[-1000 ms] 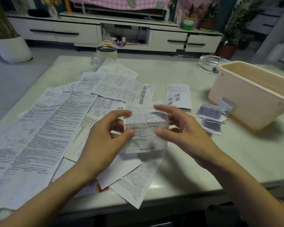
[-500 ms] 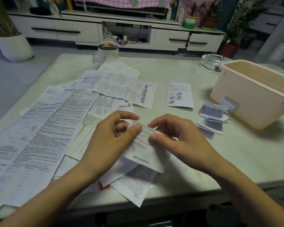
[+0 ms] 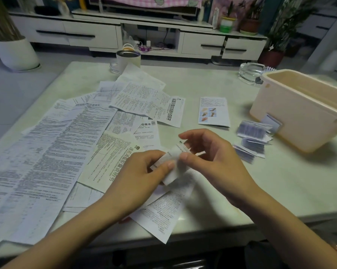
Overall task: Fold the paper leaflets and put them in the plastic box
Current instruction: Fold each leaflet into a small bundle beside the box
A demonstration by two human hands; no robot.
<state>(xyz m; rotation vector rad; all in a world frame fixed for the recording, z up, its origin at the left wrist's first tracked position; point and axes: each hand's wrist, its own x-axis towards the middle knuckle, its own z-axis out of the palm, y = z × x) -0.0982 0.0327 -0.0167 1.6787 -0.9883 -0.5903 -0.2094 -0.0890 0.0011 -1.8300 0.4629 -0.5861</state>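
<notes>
A pale table (image 3: 202,84) fills the view, with a white cabinet (image 3: 90,33) behind it. Both forearms reach in over the near edge and meet above the table's middle. The left hand (image 3: 136,171) pinches a small, partly folded leaflet (image 3: 173,171) between thumb and fingers. The right hand (image 3: 212,158) pinches the same leaflet from the other side, thumb on top and index finger raised and curved. Left of the hands and under them, unfolded leaflets (image 3: 47,152) overlap in a wide spread that reaches the near edge. Right of the right hand lies a stretch of bare tabletop. Beyond it, folded leaflets (image 3: 251,131) sit just beside the plastic box (image 3: 292,121).
</notes>
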